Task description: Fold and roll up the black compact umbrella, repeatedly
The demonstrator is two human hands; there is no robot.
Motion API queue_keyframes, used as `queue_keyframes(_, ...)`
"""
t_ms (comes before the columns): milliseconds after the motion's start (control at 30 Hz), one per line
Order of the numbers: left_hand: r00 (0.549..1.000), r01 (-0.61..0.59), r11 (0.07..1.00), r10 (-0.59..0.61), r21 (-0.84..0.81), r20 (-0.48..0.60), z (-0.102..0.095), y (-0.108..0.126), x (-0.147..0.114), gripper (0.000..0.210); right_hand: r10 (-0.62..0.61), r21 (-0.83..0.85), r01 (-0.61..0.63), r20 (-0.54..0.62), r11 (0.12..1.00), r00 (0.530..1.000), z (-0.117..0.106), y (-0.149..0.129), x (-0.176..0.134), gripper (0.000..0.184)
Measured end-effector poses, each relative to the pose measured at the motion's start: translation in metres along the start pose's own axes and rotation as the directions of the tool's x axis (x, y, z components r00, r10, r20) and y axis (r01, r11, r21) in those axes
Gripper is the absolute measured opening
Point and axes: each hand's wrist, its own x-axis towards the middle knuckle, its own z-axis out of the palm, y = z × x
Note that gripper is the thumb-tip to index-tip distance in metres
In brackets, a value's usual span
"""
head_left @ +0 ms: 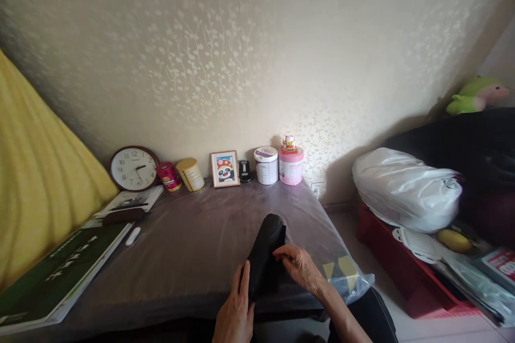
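Note:
A long, soft-looking black case (265,252) is tilted over the front part of the table, its rounded far end pointing away from me. My left hand (236,305) grips its lower left side, thumb and fingers closed along the edge. On the right side, my right hand (300,270) pinches at the case's edge with thumb and forefinger. Whatever lies between those fingertips is too small to make out. Near my right forearm, a clear plastic bag with yellow patches (348,278) rests at the table corner.
Along the wall stand a clock (134,168), tins (190,174), a framed panda picture (225,169), and round boxes (266,165). A green book (60,273) lies left on the grey-covered table (181,257). A red bin (402,268) with a white bag (406,190) stands right.

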Motion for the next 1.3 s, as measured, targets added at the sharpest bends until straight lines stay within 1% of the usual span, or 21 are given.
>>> queue_keyframes(67, 1.000, -0.013, 0.999, 0.013, -0.047, -0.001, 0.000, -0.002, 0.000, 0.074, 0.033, 0.009, -0.033, -0.031, 0.999, 0.999, -0.003, 0.009, -0.003, 0.030)
queue_keyframes(200, 1.000, -0.016, 0.974, 0.016, -0.225, -0.002, -0.008, -0.004, 0.003, 0.068, 0.132, 0.103, -0.114, -0.190, 0.988, 0.973, -0.011, 0.036, -0.007, 0.028)
queue_keyframes(267, 0.991, 0.113, 0.912, -0.077, -0.393, 0.105, -0.015, -0.004, 0.004, 0.063, 0.235, 0.177, -0.193, -0.265, 0.965, 0.935, -0.014, 0.049, -0.009, 0.029)
queue_keyframes(367, 0.925, 0.372, 0.687, -0.217, -0.624, 0.312, -0.022, -0.007, 0.003, 0.059, 0.313, 0.245, -0.244, -0.303, 0.938, 0.900, -0.014, 0.059, -0.013, 0.030)
queue_keyframes(400, 0.912, 0.408, 0.632, -0.254, -0.658, 0.322, -0.022, -0.010, 0.002, 0.060, 0.307, 0.241, -0.240, -0.300, 0.940, 0.903, -0.014, 0.060, -0.014, 0.030)
queue_keyframes(433, 0.914, 0.405, 0.624, -0.291, -0.669, 0.282, -0.021, -0.014, 0.000, 0.060, 0.295, 0.227, -0.234, -0.291, 0.945, 0.910, -0.013, 0.061, -0.015, 0.030)
queue_keyframes(467, 0.922, 0.380, 0.656, -0.328, -0.652, 0.207, -0.019, -0.018, -0.003, 0.061, 0.282, 0.206, -0.230, -0.280, 0.951, 0.918, -0.013, 0.060, -0.016, 0.029)
queue_keyframes(500, 0.933, 0.335, 0.733, -0.344, -0.592, 0.102, -0.016, -0.023, -0.005, 0.061, 0.271, 0.183, -0.226, -0.276, 0.957, 0.922, -0.012, 0.060, -0.017, 0.028)
queue_keyframes(567, 0.965, 0.091, 0.915, -0.179, -0.393, -0.194, -0.008, -0.031, -0.010, 0.056, 0.252, 0.150, -0.218, -0.275, 0.964, 0.928, -0.011, 0.061, -0.018, 0.028)
queue_keyframes(600, 0.962, 0.025, 0.964, -0.095, -0.263, -0.257, -0.004, -0.034, -0.011, 0.056, 0.244, 0.138, -0.213, -0.280, 0.967, 0.928, -0.011, 0.061, -0.018, 0.028)
queue_keyframes(700, 0.978, 0.027, 0.999, -0.021, 0.027, -0.208, 0.002, -0.039, -0.010, 0.072, 0.220, 0.107, -0.197, -0.294, 0.975, 0.930, -0.011, 0.063, -0.019, 0.028)
queue_keyframes(767, 0.991, 0.040, 0.994, -0.027, 0.097, -0.131, 0.001, -0.040, -0.004, 0.080, 0.200, 0.077, -0.185, -0.305, 0.980, 0.931, -0.012, 0.062, -0.019, 0.028)
queue_keyframes(833, 0.997, 0.046, 0.995, -0.041, 0.083, -0.070, -0.004, -0.042, 0.003, 0.084, 0.180, 0.051, -0.173, -0.309, 0.984, 0.934, -0.012, 0.060, -0.019, 0.027)
queue_keyframes(900, 0.998, 0.053, 0.998, -0.054, -0.024, -0.043, -0.012, -0.045, 0.011, 0.087, 0.166, 0.038, -0.162, -0.309, 0.986, 0.936, -0.013, 0.059, -0.019, 0.027)
queue_keyframes(1000, 0.995, 0.090, 0.919, -0.097, -0.383, 0.000, -0.031, -0.045, 0.017, 0.084, 0.168, 0.044, -0.162, -0.309, 0.986, 0.936, -0.011, 0.061, -0.019, 0.027)
queue_keyframes(1067, 0.971, 0.234, 0.742, -0.205, -0.629, 0.119, -0.045, -0.042, 0.017, 0.074, 0.181, 0.067, -0.169, -0.317, 0.983, 0.931, -0.010, 0.064, -0.020, 0.027)
queue_keyframes(1100, 0.963, 0.263, 0.643, -0.218, -0.719, 0.158, -0.051, -0.040, 0.017, 0.062, 0.190, 0.087, -0.171, -0.326, 0.981, 0.926, -0.009, 0.065, -0.020, 0.027)
queue_keyframes(1133, 0.962, 0.267, 0.552, -0.203, -0.790, 0.184, -0.056, -0.037, 0.016, 0.046, 0.205, 0.115, -0.175, -0.338, 0.978, 0.918, -0.009, 0.066, -0.019, 0.027)
queue_keyframes(1200, 0.966, 0.255, 0.467, -0.165, -0.847, 0.199, -0.061, -0.030, 0.014, 0.031, 0.254, 0.204, -0.190, -0.364, 0.960, 0.896, -0.009, 0.067, -0.018, 0.029)
queue_keyframes(1233, 0.969, 0.246, 0.467, -0.146, -0.849, 0.201, -0.061, -0.027, 0.014, 0.030, 0.284, 0.255, -0.197, -0.370, 0.947, 0.885, -0.010, 0.066, -0.018, 0.030)
queue_keyframes(1300, 0.976, 0.218, 0.565, -0.140, -0.796, 0.168, -0.057, -0.020, 0.017, 0.029, 0.336, 0.337, -0.213, -0.365, 0.917, 0.869, -0.011, 0.065, -0.016, 0.033)
